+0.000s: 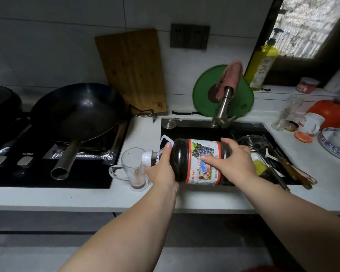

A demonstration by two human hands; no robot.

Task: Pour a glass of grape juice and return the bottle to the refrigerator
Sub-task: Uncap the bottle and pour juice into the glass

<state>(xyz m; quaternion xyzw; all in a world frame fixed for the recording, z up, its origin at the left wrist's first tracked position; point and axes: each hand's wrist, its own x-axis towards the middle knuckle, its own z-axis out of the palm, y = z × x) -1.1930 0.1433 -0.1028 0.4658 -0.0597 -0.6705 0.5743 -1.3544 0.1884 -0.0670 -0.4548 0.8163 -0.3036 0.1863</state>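
Two hands (163, 169) (234, 161) tip one bottle (185, 160) over one glass (133, 165).

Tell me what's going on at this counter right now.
A person is pouring grape juice. Both hands hold the big dark bottle tipped on its side, the left hand gripping near the neck, the right hand around the labelled body. Its mouth is over a clear handled glass on the white counter, between the stove and the sink. Only a little reddish juice sits in the glass.
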